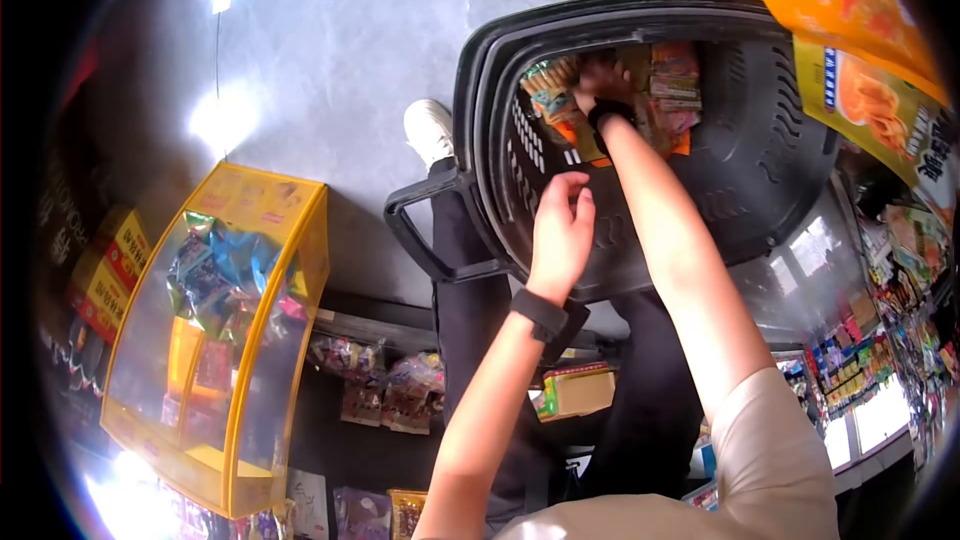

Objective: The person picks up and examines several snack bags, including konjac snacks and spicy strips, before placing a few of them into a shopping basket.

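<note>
A deep black shopping basket [760, 170] with a side handle [395, 215] is in front of me. My right hand [605, 80] reaches down into it among snack packets, its fingers smeared and partly hidden. To its left lies a green and orange packet [552, 90]; to its right is a pile of small colourful packets [675, 85]. My left hand [562, 230] hovers over the near left side of the basket, loosely curled with the thumb apart and nothing in it. Each wrist wears a black band.
A yellow-framed clear display case [235, 340] with snack bags stands at left. Large orange and yellow snack bags [860, 90] hang at upper right. Shelves of packets run below and along the right. My white shoe [428, 130] is on the grey floor [330, 50] beside the basket.
</note>
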A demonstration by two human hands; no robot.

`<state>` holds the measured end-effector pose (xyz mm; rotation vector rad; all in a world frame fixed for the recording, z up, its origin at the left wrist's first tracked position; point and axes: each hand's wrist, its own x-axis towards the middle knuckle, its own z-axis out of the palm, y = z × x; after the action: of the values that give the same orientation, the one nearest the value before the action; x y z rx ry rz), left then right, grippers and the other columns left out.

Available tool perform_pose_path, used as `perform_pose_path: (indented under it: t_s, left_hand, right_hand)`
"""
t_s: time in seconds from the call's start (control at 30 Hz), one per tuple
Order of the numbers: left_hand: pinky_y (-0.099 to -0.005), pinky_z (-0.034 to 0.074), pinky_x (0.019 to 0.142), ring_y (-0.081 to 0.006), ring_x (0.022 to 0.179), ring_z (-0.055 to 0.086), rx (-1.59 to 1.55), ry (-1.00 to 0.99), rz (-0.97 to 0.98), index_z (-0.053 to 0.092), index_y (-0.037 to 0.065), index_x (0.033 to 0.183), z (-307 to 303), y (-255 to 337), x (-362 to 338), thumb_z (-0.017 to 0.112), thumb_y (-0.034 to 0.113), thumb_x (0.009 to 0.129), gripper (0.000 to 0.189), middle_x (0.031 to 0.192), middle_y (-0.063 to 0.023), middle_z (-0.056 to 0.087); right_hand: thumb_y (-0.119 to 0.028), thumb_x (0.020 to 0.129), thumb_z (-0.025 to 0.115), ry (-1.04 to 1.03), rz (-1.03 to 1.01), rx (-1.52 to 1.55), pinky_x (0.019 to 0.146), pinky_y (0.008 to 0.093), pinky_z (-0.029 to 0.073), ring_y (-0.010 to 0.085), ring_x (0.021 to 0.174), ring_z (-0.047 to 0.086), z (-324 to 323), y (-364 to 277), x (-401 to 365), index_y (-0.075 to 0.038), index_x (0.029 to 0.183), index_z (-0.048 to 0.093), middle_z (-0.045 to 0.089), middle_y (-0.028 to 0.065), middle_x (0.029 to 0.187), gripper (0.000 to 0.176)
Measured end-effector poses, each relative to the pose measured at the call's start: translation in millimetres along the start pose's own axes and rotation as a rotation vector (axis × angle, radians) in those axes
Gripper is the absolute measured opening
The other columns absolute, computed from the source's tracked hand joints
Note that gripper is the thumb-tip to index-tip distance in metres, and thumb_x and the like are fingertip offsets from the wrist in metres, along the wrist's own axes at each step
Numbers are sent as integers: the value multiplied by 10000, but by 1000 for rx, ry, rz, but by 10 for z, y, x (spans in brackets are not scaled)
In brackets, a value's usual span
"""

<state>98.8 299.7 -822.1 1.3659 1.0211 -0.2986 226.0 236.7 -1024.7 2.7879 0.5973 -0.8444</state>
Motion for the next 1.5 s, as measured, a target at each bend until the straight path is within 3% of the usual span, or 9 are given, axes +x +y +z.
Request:
perform_pose_path:
  t_s: [0.17, 0.2, 0.27, 0.4, 0.57, 0.73, 1.03, 1.27, 1.5]
  left_hand:
    - [-287, 460, 708, -201, 785, 588, 1, -32, -57, 547, -5, 991, -67, 46, -262, 499, 74, 862, 159, 848, -133, 608]
    - [-282, 458, 715, -197, 792, 587, 32, -40, -67, 546, -4, 995, -81, 108, -351, 501, 77, 862, 162, 854, -132, 609]
    - [-279, 455, 732, -195, 811, 588, 33, -34, -45, 545, 1, 1006, -108, 248, -551, 507, 84, 860, 172, 868, -124, 614]
    - [-265, 422, 836, -158, 918, 541, 79, 46, 50, 516, 2, 1068, -189, 614, -1094, 531, 93, 862, 226, 987, -88, 584]
    - [-340, 338, 972, -231, 1166, 412, -302, -121, 148, 292, 11, 1308, -224, 1588, -2015, 568, 238, 870, 565, 1251, -152, 437]
    - [-347, 330, 977, -206, 1177, 399, -405, -466, 301, 236, 18, 1330, -172, 2668, -3244, 570, 182, 866, 595, 1262, -130, 427]
    - [-277, 394, 894, -147, 1052, 468, -153, -706, 360, 340, 3, 1250, 300, 3107, -4438, 542, 99, 877, 435, 1152, -90, 491]
    - [-280, 414, 873, -164, 1024, 504, -28, -927, 515, 337, 2, 1256, 909, 3240, -4913, 548, 55, 863, 450, 1127, -96, 513]
    - [-300, 419, 877, -177, 1041, 492, -28, -930, 564, 292, 21, 1298, 1605, 3889, -5362, 530, 31, 863, 496, 1169, -108, 490]
  right_hand:
    - [-378, 735, 573, -396, -72, 102, 724, 399, 486, 287, 946, 574, -164, 122, -70, -52, 1057, 538, 562, 195, 1044, 459]
    - [-361, 711, 615, -49, -12, 269, 743, 401, 480, 302, 965, 568, -170, 175, -368, -19, 1042, 530, 575, 216, 985, 483]
    - [-252, 706, 685, -300, 35, 691, 793, 390, 458, 343, 940, 555, -1002, 353, -810, 1, 1005, 533, 564, 220, 1005, 420]
    - [-84, 748, 670, -319, -56, 1415, 776, 260, 451, 101, 862, 546, -1498, 985, -1688, 4, 1045, 546, 603, 35, 956, 334]
    - [-102, 798, 648, -427, -122, 1512, 783, 248, 445, 85, 864, 546, -3325, 1439, -2904, -13, 1047, 560, 603, 22, 966, 279]
    - [-124, 758, 688, -218, -160, 1745, 832, 265, 438, 106, 925, 536, -4581, 1546, -4288, -18, 1093, 524, 587, 33, 1018, 387]
    - [-185, 794, 670, 337, 1, 1790, 871, 271, 421, 102, 961, 516, -4857, 1816, -6068, -4, 1168, 464, 559, 48, 1065, 463]
    - [-391, 819, 613, 566, 190, 1846, 775, 266, 430, 120, 939, 512, -4550, 2373, -6540, 8, 1207, 436, 557, 75, 1066, 584]
    - [-239, 856, 595, 819, -165, 1982, 707, 221, 417, 49, 793, 475, -5120, 3129, -6615, -43, 1103, 505, 526, -30, 904, 328]
